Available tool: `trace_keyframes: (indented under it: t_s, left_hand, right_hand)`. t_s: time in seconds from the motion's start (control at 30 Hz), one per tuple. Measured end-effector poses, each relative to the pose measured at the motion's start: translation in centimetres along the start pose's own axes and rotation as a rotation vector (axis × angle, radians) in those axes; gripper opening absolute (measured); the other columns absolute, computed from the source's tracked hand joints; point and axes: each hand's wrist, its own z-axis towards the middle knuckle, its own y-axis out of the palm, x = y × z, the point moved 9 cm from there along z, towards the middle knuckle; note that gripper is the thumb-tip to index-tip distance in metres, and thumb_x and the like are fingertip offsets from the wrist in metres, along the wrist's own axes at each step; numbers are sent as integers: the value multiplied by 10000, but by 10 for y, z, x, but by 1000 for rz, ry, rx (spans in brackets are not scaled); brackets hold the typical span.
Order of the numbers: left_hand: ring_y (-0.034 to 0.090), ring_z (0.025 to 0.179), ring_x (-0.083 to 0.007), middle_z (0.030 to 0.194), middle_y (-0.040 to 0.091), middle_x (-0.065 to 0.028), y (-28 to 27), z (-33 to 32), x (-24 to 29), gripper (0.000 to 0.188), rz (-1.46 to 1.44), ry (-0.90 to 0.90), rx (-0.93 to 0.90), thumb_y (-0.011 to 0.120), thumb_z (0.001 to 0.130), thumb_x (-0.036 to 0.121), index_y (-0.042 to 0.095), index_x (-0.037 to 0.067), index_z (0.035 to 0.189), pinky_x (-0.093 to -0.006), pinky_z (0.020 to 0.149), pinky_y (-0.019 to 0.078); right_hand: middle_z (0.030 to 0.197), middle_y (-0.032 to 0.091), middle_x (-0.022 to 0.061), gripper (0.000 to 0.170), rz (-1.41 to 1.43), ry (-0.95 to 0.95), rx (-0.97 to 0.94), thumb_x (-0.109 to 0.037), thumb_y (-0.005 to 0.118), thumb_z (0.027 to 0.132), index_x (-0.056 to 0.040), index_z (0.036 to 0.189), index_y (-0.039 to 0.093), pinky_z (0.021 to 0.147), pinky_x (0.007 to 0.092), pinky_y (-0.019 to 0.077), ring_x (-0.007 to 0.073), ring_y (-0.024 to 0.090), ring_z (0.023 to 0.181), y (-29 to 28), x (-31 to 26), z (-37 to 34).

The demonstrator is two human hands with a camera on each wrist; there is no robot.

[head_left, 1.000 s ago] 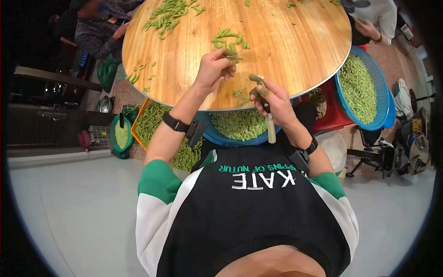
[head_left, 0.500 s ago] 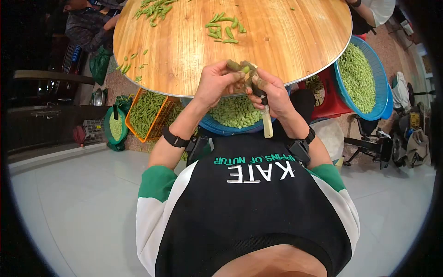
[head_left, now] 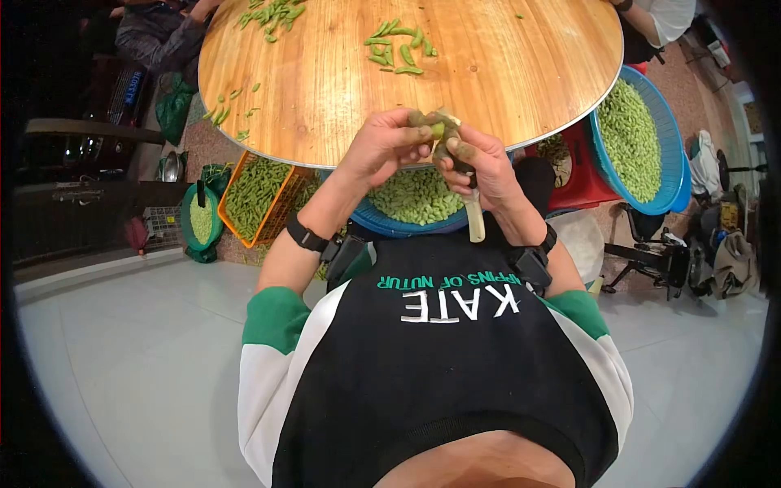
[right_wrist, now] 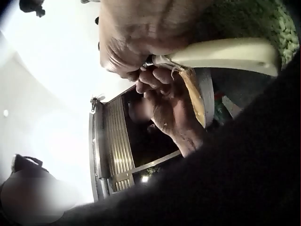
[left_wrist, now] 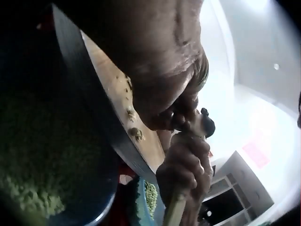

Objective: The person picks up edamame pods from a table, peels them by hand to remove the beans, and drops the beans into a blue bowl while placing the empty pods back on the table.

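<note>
In the head view my left hand pinches a green bean pod between thumb and fingers, just in front of the table's near edge. My right hand meets it fingertip to fingertip, its fingers curled round a tool with a pale handle that points back toward my body. The tool's working end is hidden in the grip. Dark, greenish coverings or stains show on both hands' fingertips. The right wrist view shows the smooth pale handle from close by. A small group of pods lies beyond my hands.
The round wooden table holds another heap of pods at the far left. Below its edge stand a blue basin of shelled beans, an orange crate of pods and a blue basket on the right. Other people sit across.
My left hand has come back from the pod group to meet my right hand over the near edge, holding a pod. Over the last half second both hands stay nearly in place.
</note>
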Motion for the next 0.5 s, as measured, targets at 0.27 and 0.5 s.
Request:
trace_keyframes:
  t_s: [0.27, 0.5]
  left_hand:
    - [591, 645, -154, 821, 634, -61, 5, -2, 8, 65, 420, 106, 111, 602, 871, 70, 616, 16, 905, -247, 523, 440]
    - [536, 607, -295, 689, 516, -124, 69, -42, 59, 30, 1616, 1011, 108, 600, 790, 19, 572, 23, 802, -389, 538, 432]
  right_hand:
    - [819, 550, 53, 337, 282, 133, 53, -117, 483, 958, -61, 1291, 496, 411, 175, 332, 68, 391, 517, -14, 14, 4]
    - [859, 539, 87, 368, 510, 185, -52, -122, 474, 963, -90, 1329, 460, 405, 168, 328, 66, 388, 527, -1, 19, 3]
